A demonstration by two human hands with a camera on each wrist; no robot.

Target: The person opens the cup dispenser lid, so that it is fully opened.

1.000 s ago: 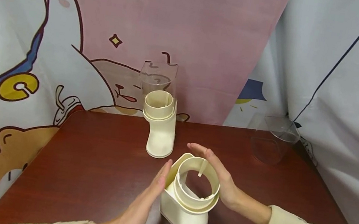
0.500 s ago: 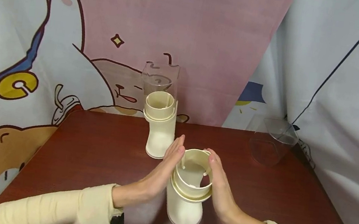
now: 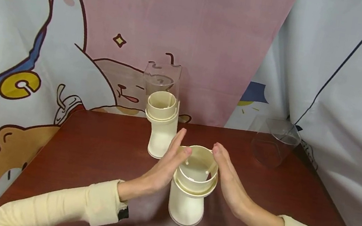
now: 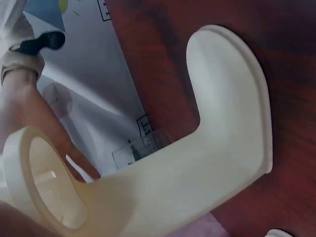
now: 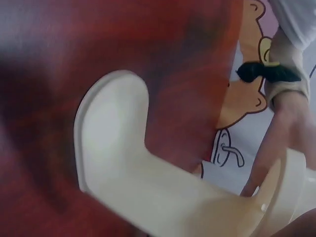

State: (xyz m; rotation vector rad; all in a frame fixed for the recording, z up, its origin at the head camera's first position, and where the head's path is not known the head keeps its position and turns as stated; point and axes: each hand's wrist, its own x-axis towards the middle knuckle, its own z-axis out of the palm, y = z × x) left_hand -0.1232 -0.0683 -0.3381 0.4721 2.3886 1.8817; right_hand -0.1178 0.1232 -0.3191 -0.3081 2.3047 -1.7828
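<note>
A cream plastic dispenser stand [image 3: 186, 205] with a round ring at its top stands upright on the table, its rounded foot towards me. My left hand [image 3: 168, 166] lies along the left side of the ring, fingers straight, thumb at the rim. On the other side my right hand [image 3: 231, 184] slants with straight fingers, fingertips right at the rim. In the left wrist view, the stand's side [image 4: 168, 182] and foot fill the middle. The right wrist view shows the same stand [image 5: 163, 182] from the opposite side. The palms' inner faces are largely hidden in the head view.
Behind, a similar cream stand [image 3: 161, 137] carries a clear container [image 3: 162, 74]. At the back right of the dark red table [image 3: 99, 155] sits another clear container [image 3: 274, 144]. Printed cloth [image 3: 211, 37] hangs along the back and sides, with a dark cord [image 3: 346, 54] on the right.
The stand has turned so its foot faces me, and it sits slightly farther back. My left hand has moved forward and right along the ring; the right hand has stayed beside it.
</note>
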